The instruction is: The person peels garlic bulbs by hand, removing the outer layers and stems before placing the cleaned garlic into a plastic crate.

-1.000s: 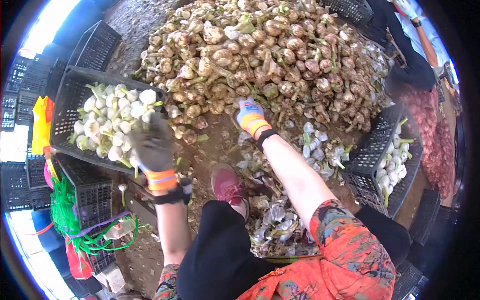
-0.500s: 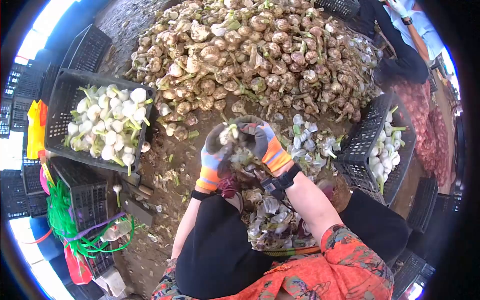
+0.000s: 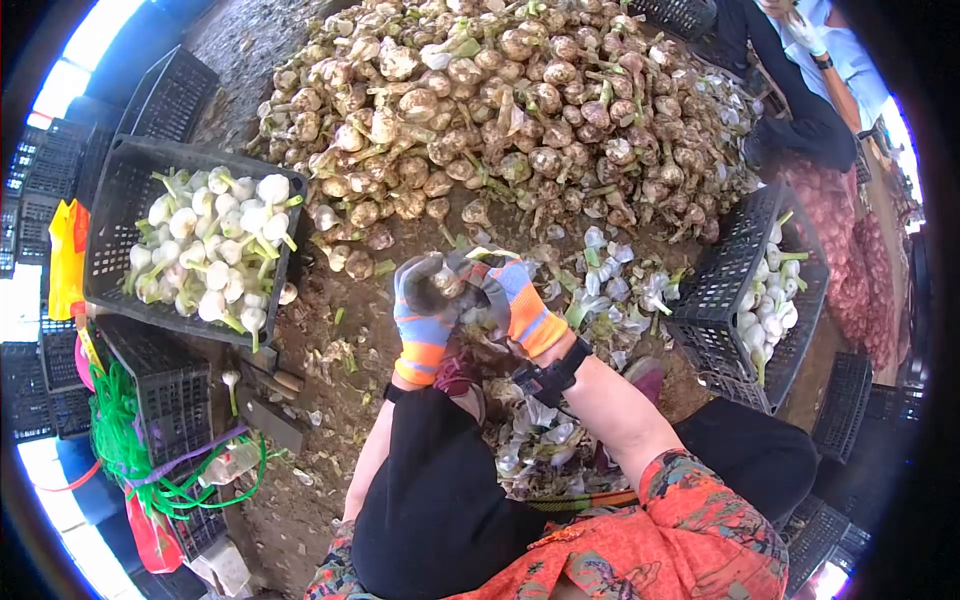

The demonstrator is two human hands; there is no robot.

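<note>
Both hands wear gloves with dark palms and orange and blue-grey backs, and they meet over the floor in front of my knees. My left hand (image 3: 424, 305) is curled around a garlic bulb (image 3: 447, 283), which is partly covered by the fingers. Against the same bulb, my right hand (image 3: 510, 297) closes at its stem side, and a pale green stem shows above the fingers. Just ahead lies a large heap of soil-stained garlic (image 3: 510, 120). Peeled garlic skins (image 3: 540, 430) are piled below the hands, between my feet.
A black crate (image 3: 115, 235) of cleaned white garlic stands at the left, and another crate (image 3: 715, 330) of it at the right. Green straps (image 3: 120, 420) hang on a crate at lower left. A person (image 3: 810, 80) sits at upper right by red mesh sacks (image 3: 850, 270).
The left hand has shifted slightly left and turned, its fingers wrapping more over the bulb. The right hand has moved a little downward, with the stem now showing above it.
</note>
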